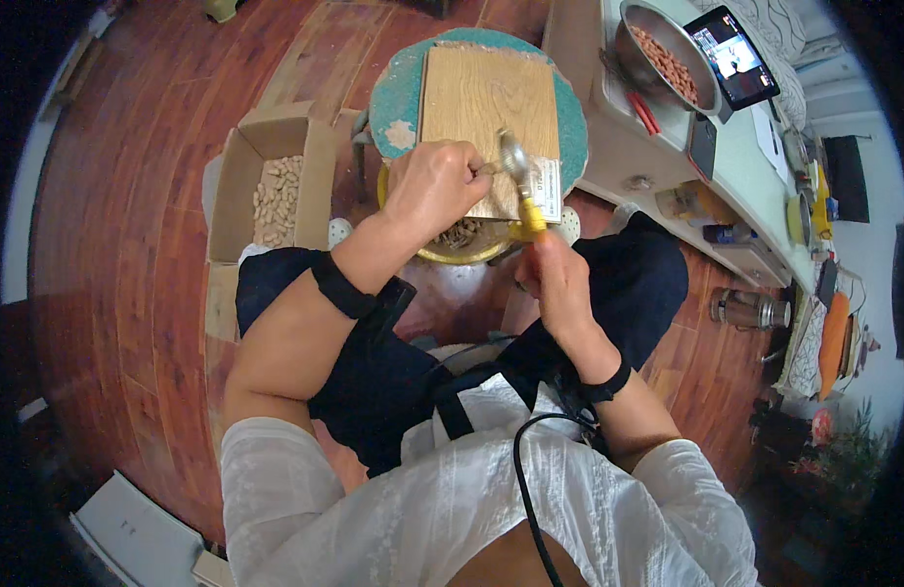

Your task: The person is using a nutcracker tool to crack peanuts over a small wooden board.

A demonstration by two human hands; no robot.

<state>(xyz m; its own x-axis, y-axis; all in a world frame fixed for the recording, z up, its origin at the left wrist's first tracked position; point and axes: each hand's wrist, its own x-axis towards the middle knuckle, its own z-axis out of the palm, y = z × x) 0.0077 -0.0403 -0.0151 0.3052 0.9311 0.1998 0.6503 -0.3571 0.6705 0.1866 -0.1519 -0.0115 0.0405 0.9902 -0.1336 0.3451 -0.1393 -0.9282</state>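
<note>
My right hand [558, 282] is closed around the orange and yellow handle of a claw hammer [516, 163], whose metal head is raised over the lower part of a wooden board [488, 92]. At the board's lower left, my left hand [444, 180] pinches a small tan thing, apparently a peanut in its shell [488, 169], between thumb and forefinger. The board lies on a round stool with a worn green top [397, 95]. Beneath the board's near edge, a yellow-rimmed basin [466, 257] holds broken shells [459, 233], partly hidden by my left arm.
A cardboard box [228, 194] of unshelled peanuts [277, 202] stands on the floor at left. On the counter [745, 154] at right are a metal bowl [628, 55] of shelled peanuts, a tablet [760, 81], red-handled things [644, 112] and a phone [702, 147]. A steel flask [749, 308] lies at right.
</note>
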